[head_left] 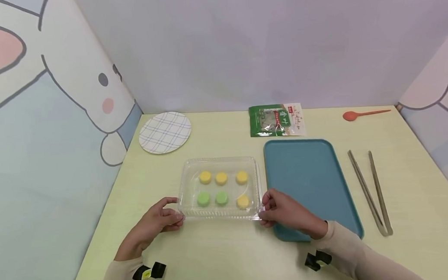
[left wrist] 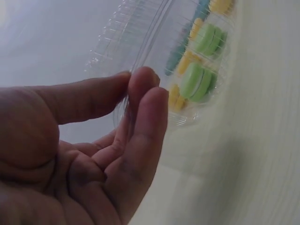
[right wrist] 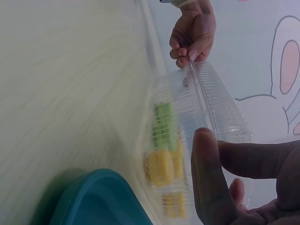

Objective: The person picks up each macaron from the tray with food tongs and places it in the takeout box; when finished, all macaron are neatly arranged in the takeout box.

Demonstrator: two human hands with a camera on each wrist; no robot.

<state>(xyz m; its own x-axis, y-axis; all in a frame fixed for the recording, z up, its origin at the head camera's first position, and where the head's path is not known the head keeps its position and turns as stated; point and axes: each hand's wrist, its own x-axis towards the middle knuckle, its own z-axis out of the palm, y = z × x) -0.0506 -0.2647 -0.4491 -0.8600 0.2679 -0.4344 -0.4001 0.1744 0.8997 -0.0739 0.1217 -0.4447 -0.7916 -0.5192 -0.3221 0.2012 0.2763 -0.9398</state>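
A clear plastic clamshell box (head_left: 222, 210) stands between my two hands, its lid down. Inside lie several yellow macarons (head_left: 221, 178) and two green macarons (head_left: 203, 199). My left hand (head_left: 160, 218) pinches the rim at the near left corner; in the left wrist view its thumb and fingertips meet on the clear edge beside a green macaron (left wrist: 196, 82). At the near right corner, my right hand (head_left: 281, 209) pinches the rim between thumb and fingers, as the right wrist view also shows. That hand's wrist hangs over the blue tray's near left part.
Right of the box lies a blue tray (head_left: 305, 182). Farther right are metal tongs (head_left: 376, 194) and a red spoon (head_left: 362, 114). A green and white food packet (head_left: 277, 120) lies near the back wall, a checked plate (head_left: 165, 133) at the back left.
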